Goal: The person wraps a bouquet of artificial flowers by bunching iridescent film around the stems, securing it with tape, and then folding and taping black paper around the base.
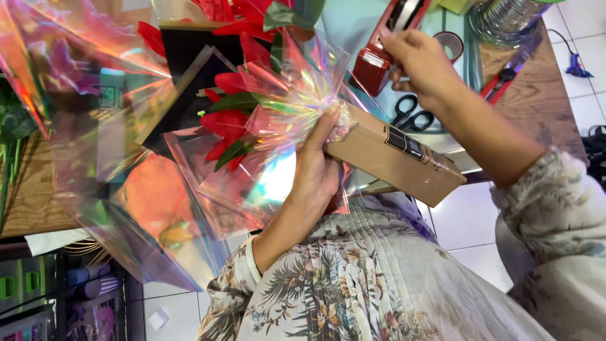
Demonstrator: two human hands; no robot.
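wooden table [543, 95] mostly hidden behind iridescent wrap [189, 183] and left hand [319, 170].

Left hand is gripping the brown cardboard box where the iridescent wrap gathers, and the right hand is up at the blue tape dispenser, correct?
Not quite: the tape dispenser is red, not blue, as the head view shows. The rest holds: the left hand grips the brown cardboard box where the iridescent wrap gathers, and the right hand is up at the dispenser.
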